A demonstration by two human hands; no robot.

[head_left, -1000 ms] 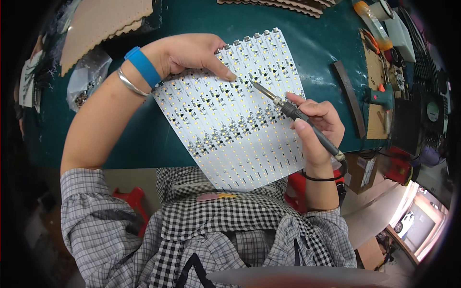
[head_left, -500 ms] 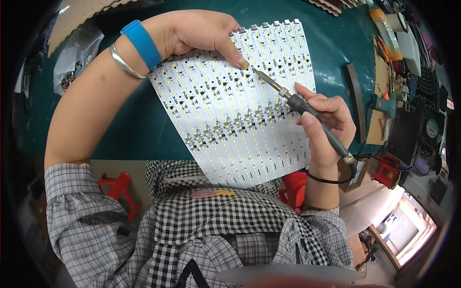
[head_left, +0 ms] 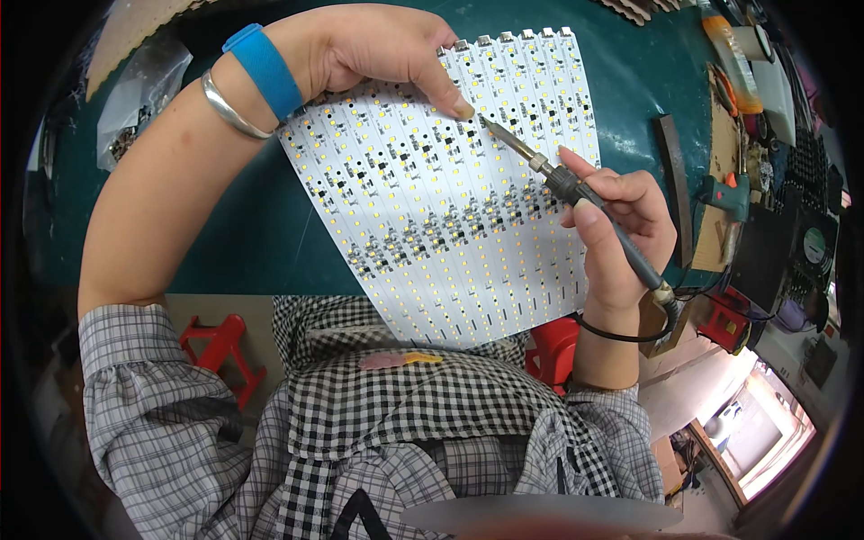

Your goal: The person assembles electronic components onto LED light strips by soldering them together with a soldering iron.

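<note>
Gripping the central circuit board (head_left: pixel 441 193), the left hand (head_left: pixel 387 54) hides some of its eleven-o'clock edge, the right hand (head_left: pixel 630 225) clasping a soldering iron (head_left: pixel 563 183), a bag (head_left: pixel 148 85) at ten o'clock, a spool (head_left: pixel 752 43) at two, the board's markings (head_left: pixel 506 314) unreadably small.

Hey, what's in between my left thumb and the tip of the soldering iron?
Only a narrow strip of the white LED board shows between your left thumb and the tip of the soldering iron, in the head view.
</note>
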